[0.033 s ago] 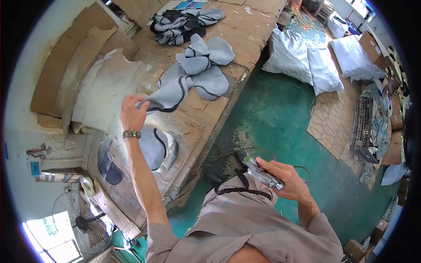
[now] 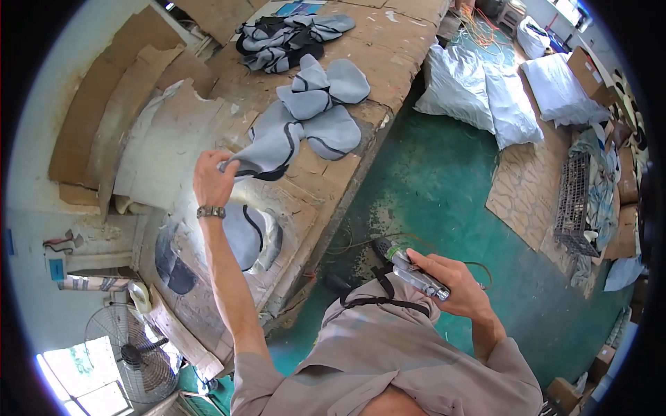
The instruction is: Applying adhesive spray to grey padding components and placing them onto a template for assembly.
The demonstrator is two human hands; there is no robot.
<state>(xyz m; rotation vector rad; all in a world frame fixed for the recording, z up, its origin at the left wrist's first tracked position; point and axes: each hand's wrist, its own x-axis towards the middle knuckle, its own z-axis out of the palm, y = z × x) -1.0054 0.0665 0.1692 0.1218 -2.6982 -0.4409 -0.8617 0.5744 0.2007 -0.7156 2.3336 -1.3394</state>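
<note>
My left hand [image 2: 215, 177] pinches the near edge of a curved grey fabric piece [image 2: 270, 151] with a dark trim line. The far end of that piece rests against other grey fabric pieces [image 2: 333, 132] on the cardboard-covered table. Below my left wrist, another grey piece [image 2: 243, 236] with a black line lies flat on a whitish, stained patch. My right hand [image 2: 454, 284] is closed around a silver spray gun [image 2: 420, 279] with a green band, held over the floor by my legs. Part of its handle is hidden in my palm.
A heap of grey and black pieces [image 2: 295, 41] lies farther back on the table [image 2: 395, 41]. Cardboard sheets [image 2: 104, 118] lean at the left, above a standing fan [image 2: 132, 353]. White sacks [image 2: 458, 87] and a black crate [image 2: 574, 204] stand right. A thin hose [image 2: 361, 244] crosses the green floor.
My left hand has shifted very slightly to the right with the fabric piece, whose near edge has tilted a little. The right hand and spray gun look unmoved.
</note>
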